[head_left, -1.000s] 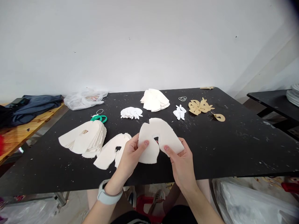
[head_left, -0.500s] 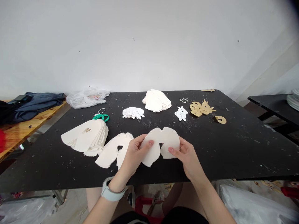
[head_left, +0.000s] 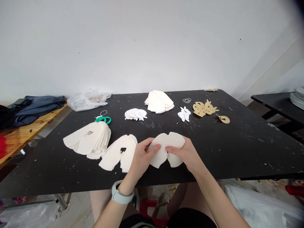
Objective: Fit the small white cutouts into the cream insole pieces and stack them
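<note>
Between the left hand (head_left: 142,154) and the right hand (head_left: 188,152), a white piece (head_left: 159,158) is gripped, thumbs (head_left: 155,149) on top, apparently so that neither half sags. Left of the hands, a stack (head_left: 89,143) is placed, seemingly for easy reach. The piece is matte, two-lobed, notched at its far edge, split nearer.

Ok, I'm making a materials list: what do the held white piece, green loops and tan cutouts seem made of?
Held white piece: probably felt or fabric, matte, with soft-looking edges. Green loops: likely plastic, smooth and evenly coloured. Tan cutouts: perhaps paper or card, matte and thin-looking; can't tell for certain.
</note>
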`<state>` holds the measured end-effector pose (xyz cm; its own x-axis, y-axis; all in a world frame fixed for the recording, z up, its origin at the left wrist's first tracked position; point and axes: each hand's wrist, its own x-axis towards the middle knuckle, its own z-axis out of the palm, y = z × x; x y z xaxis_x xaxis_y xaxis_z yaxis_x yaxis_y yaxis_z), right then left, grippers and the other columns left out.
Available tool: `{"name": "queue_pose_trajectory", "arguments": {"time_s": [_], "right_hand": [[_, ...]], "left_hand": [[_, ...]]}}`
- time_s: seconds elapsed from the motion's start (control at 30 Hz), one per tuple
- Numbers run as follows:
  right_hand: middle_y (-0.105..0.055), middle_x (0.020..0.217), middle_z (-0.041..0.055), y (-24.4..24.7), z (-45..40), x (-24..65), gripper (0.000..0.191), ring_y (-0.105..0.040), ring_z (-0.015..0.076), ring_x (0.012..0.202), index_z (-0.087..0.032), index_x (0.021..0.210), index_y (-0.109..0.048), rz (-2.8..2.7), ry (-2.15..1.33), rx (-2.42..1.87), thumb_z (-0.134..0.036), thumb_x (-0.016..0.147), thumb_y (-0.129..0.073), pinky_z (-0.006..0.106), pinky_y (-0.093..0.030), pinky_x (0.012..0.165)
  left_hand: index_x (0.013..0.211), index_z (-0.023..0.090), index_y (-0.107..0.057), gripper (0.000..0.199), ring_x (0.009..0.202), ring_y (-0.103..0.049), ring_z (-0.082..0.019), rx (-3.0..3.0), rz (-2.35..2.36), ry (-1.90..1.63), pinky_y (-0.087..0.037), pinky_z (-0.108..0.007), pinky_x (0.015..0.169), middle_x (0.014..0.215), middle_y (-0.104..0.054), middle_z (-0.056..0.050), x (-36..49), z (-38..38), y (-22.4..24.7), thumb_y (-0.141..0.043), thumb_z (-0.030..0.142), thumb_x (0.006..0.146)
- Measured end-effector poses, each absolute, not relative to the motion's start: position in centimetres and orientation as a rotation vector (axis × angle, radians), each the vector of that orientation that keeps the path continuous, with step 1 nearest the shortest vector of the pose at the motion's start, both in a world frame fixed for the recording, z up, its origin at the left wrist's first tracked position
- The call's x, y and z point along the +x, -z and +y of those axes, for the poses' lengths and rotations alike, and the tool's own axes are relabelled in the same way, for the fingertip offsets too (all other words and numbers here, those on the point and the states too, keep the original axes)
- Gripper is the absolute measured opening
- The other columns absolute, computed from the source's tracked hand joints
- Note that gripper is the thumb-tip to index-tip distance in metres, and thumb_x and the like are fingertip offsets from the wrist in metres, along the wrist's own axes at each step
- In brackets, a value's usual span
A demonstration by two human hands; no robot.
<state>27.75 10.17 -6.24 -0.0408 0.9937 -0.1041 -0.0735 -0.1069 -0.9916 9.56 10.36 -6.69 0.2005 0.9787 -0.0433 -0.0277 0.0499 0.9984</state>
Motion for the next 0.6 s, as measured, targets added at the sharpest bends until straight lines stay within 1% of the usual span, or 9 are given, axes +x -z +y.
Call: {"name": "queue_pose_trajectory", "arguments": {"time_s": [0.1,0.2,0.3,0.43,0.5,0.6], "right_hand": [[-0.072,0.081,0.0013,6.4,10.2,27.7,0.027,-0.064,0.0200,0.073,-0.020,0.093,-0.072,-1.088,-1.400,-1.183,-0.029,0.069,-0.082,0.030,-0.051,0.062],[-0.070,0.080,0.0008,6.2,10.1,27.5,0.023,-0.061,0.0189,0.072,-0.020,0.092,-0.071,-1.139,-1.343,-1.210,-0.027,0.072,-0.078,0.029,-0.049,0.061],[-0.066,0.076,-0.0014,5.7,9.9,27.3,0.019,-0.057,0.0165,0.067,-0.020,0.092,-0.070,-1.240,-1.218,-1.260,-0.025,0.074,-0.074,0.027,-0.045,0.058],[-0.058,0.068,-0.0039,5.3,9.7,26.8,0.010,-0.049,0.0130,0.061,-0.020,0.083,-0.066,-1.301,-1.110,-1.292,-0.024,0.075,-0.070,0.024,-0.040,0.055],[-0.057,0.068,-0.0038,5.3,9.7,26.6,0.009,-0.048,0.0128,0.061,-0.020,0.083,-0.065,-1.296,-1.087,-1.298,-0.024,0.076,-0.069,0.024,-0.039,0.054],[-0.060,0.072,-0.0031,5.4,9.8,26.6,0.013,-0.050,0.0138,0.063,-0.021,0.088,-0.066,-1.282,-1.089,-1.295,-0.025,0.076,-0.069,0.024,-0.040,0.055]], "left_hand": [[0.096,0.017,-0.071,0.028,0.070,-0.059,-0.015,1.189,1.015,-1.040,-0.046,-0.022,0.059,0.084,-0.069,-0.003,9.6,10.3,7.1,-0.070,0.043,0.084],[0.097,0.017,-0.071,0.028,0.071,-0.060,-0.015,1.191,1.017,-1.032,-0.048,-0.023,0.060,0.086,-0.070,-0.004,9.5,10.3,7.2,-0.071,0.042,0.084],[0.095,0.018,-0.071,0.027,0.064,-0.057,-0.013,1.251,1.064,-1.023,-0.046,-0.021,0.054,0.081,-0.067,-0.002,9.4,10.2,7.0,-0.070,0.042,0.084],[0.097,0.019,-0.071,0.026,0.058,-0.053,-0.010,1.343,1.125,-1.031,-0.041,-0.019,0.049,0.079,-0.065,0.000,9.4,10.0,6.8,-0.067,0.042,0.087],[0.098,0.019,-0.070,0.026,0.059,-0.054,-0.011,1.362,1.139,-1.035,-0.041,-0.020,0.049,0.081,-0.067,-0.001,9.4,9.9,6.8,-0.066,0.042,0.087],[0.100,0.019,-0.070,0.027,0.063,-0.055,-0.012,1.361,1.127,-1.034,-0.042,-0.020,0.051,0.082,-0.068,-0.002,9.3,9.9,7.0,-0.065,0.042,0.088]]}}
